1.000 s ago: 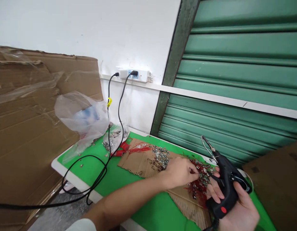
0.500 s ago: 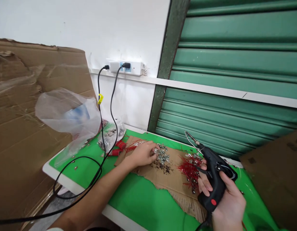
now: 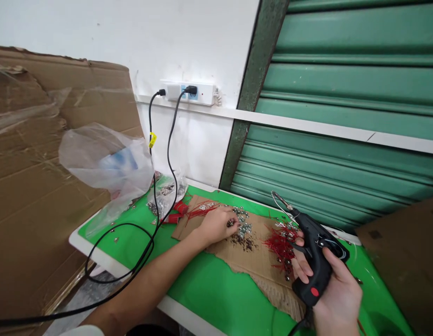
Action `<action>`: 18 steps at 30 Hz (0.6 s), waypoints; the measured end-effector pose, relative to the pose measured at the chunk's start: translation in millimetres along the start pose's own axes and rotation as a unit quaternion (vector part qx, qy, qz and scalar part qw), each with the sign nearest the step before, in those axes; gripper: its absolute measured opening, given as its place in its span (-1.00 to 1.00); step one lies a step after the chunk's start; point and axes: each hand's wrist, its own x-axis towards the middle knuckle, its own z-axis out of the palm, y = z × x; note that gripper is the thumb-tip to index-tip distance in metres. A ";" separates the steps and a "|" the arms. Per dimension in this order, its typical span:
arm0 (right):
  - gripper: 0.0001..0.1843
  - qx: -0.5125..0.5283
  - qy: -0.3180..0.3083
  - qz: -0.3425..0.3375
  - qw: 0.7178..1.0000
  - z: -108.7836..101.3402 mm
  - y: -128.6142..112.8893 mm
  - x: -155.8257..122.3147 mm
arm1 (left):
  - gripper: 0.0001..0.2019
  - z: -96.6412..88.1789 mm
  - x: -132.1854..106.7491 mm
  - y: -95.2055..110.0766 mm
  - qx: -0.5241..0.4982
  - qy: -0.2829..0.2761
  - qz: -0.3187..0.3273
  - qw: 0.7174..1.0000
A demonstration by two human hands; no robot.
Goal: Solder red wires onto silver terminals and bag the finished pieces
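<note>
My right hand (image 3: 338,294) is wrapped round the grip of a black soldering gun (image 3: 316,261). A thin silvery wire runs to its metal tip, which points up and to the left above the table. My left hand (image 3: 219,225) rests over a sheet of cardboard (image 3: 260,261), thumb and fingers pinched at the edge of a pile of small silvery metal pieces (image 3: 244,228). What lies between those fingertips is too small to make out. Small dark bits (image 3: 244,243) are scattered just below the pile. Beside the gun lies a heap of red strands with metal pieces (image 3: 281,245).
Red bundles (image 3: 173,218) and a clear bag of metal parts (image 3: 167,191) lie on the green tabletop (image 3: 205,284). Black cables (image 3: 151,240) loop from a wall socket strip (image 3: 202,93) across the table's left side. Large cardboard (image 3: 79,210) stands at left, a green shutter (image 3: 342,177) behind.
The whole view has shifted slightly, so everything appears a little further right. My left thumb and fingers have drawn closer together at the pile. My right hand keeps its hold on the soldering gun.
</note>
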 end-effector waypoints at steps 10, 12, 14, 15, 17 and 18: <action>-0.69 0.005 0.022 0.014 1.000 -7.1 2.5 4.9 | -0.92 -31.0 -15.2 -13.9 -0.194 -0.066 -0.066 0.977; -0.65 -0.002 0.040 0.016 0.999 -7.1 4.1 5.8 | -0.93 -32.9 -17.5 -16.5 -0.203 -0.079 -0.042 0.975; -0.63 -0.012 0.057 0.027 0.998 -4.6 5.3 5.7 | -0.94 -32.7 -19.3 -18.8 -0.202 -0.077 -0.021 0.976; -0.63 -0.014 0.062 0.035 0.997 -2.6 5.7 5.2 | -0.94 -32.4 -20.1 -19.6 -0.201 -0.074 -0.017 0.977; -0.64 -0.015 0.072 0.045 0.996 2.0 6.1 4.0 | -0.94 -32.1 -21.6 -20.4 -0.205 -0.067 -0.024 0.976; -0.64 -0.015 0.077 0.047 0.996 4.2 6.3 3.5 | -0.94 -32.3 -22.2 -20.6 -0.206 -0.066 -0.034 0.976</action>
